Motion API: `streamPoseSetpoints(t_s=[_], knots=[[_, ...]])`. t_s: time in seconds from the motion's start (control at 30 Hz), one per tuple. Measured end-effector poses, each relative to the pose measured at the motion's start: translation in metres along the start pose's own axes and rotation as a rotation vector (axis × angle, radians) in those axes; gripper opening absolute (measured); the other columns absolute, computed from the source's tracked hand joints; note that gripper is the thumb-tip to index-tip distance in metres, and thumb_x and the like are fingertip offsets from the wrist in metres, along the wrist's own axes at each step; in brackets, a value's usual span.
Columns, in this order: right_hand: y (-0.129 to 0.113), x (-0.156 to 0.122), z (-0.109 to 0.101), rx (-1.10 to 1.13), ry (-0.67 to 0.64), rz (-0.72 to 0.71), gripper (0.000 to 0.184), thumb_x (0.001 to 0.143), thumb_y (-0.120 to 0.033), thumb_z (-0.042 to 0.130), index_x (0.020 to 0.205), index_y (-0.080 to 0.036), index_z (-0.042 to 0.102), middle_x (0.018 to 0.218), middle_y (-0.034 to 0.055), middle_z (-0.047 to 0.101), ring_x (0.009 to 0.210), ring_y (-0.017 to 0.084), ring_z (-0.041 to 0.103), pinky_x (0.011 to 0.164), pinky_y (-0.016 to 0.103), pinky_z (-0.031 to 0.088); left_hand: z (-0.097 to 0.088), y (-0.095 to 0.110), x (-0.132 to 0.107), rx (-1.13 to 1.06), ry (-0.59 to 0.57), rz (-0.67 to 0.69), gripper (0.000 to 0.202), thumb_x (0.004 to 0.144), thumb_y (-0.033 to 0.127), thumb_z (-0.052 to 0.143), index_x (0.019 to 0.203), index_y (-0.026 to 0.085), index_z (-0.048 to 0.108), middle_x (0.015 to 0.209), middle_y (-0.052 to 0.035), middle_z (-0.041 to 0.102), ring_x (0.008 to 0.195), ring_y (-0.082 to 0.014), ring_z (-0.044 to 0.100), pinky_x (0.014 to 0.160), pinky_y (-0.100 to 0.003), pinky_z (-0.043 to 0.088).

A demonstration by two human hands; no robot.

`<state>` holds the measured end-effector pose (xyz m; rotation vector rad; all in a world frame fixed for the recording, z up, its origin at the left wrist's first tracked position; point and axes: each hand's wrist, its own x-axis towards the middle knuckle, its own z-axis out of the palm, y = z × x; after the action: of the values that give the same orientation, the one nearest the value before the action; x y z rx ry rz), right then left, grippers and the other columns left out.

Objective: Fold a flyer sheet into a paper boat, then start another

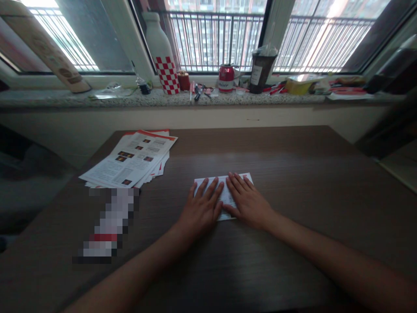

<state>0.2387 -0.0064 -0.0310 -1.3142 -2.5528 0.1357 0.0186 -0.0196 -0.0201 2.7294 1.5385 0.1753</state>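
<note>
"On the counter, what did you count?"

"One white paper, one left hand, one right hand, one pile of printed sheets — and one thing blurred past telling."

"And the fingers?"

"They were straight and slightly spread, gripping nothing. The paper lay mostly beneath them, its far corners peeking out and a strip showing between the hands."

"The windowsill?"

"It held one red can, one dark cup and one checkered bottle — among smaller things."

Bright daylight glares through the windows, leaving the table dim.
</note>
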Motion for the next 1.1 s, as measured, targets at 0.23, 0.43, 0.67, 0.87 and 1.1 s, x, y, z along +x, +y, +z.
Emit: streamPoseSetpoints(t_s=[0.23, 0.43, 0.67, 0.87, 1.1], knots=[[0.000, -0.001, -0.004, -0.009, -0.012, -0.007, 0.104, 0.096, -0.082, 0.042, 0.167, -0.009, 0.024, 0.172, 0.0225, 0.023, 0.161, 0.035, 0.016, 0.131, 0.056, 0.016, 0.003, -0.007, -0.001, 0.001, 0.014, 0.074, 0.063, 0.113, 0.042, 0.032, 0.170, 0.020, 0.015, 0.175, -0.0130, 0.019, 0.163, -0.0303, 0.010, 0.130, -0.057, 0.009], [0.000, -0.001, -0.005, 0.018, -0.012, -0.005, 0.110, 0.092, -0.086, 0.043, 0.168, -0.011, 0.019, 0.172, 0.0226, 0.021, 0.161, 0.037, 0.017, 0.130, 0.058, 0.018, -0.006, -0.020, -0.011, -0.006, -0.035, 0.186, 0.070, 0.112, 0.052, 0.036, 0.169, 0.018, 0.015, 0.175, -0.0185, 0.015, 0.163, -0.0300, 0.007, 0.130, -0.055, 0.010], [0.000, 0.000, -0.004, 0.026, -0.015, -0.011, 0.117, 0.088, -0.087, 0.050, 0.169, -0.012, 0.015, 0.173, 0.0230, 0.019, 0.161, 0.038, 0.016, 0.130, 0.058, 0.018, -0.013, -0.031, -0.019, -0.035, -0.068, 0.222, 0.077, 0.108, 0.060, 0.044, 0.169, 0.020, 0.017, 0.176, -0.0182, 0.011, 0.163, -0.0327, 0.008, 0.130, -0.055, 0.013], [0.018, -0.009, -0.007, 0.017, -0.027, -0.034, 0.120, 0.087, -0.085, 0.056, 0.169, -0.010, 0.012, 0.172, 0.0237, 0.020, 0.161, 0.037, 0.018, 0.130, 0.056, 0.021, -0.013, -0.030, -0.017, -0.057, -0.060, 0.207, 0.079, 0.104, 0.057, 0.053, 0.168, 0.021, 0.022, 0.175, -0.0161, 0.015, 0.162, -0.0344, 0.012, 0.130, -0.056, 0.015], [0.044, -0.027, -0.018, -0.003, -0.012, 0.001, 0.115, 0.090, -0.079, 0.058, 0.171, -0.016, 0.004, 0.173, 0.0195, 0.020, 0.159, 0.038, 0.023, 0.129, 0.058, 0.028, -0.012, -0.031, -0.018, -0.063, -0.042, 0.210, 0.080, 0.102, 0.053, 0.058, 0.168, 0.023, 0.022, 0.176, -0.0143, 0.015, 0.162, -0.0353, 0.013, 0.130, -0.058, 0.016]])
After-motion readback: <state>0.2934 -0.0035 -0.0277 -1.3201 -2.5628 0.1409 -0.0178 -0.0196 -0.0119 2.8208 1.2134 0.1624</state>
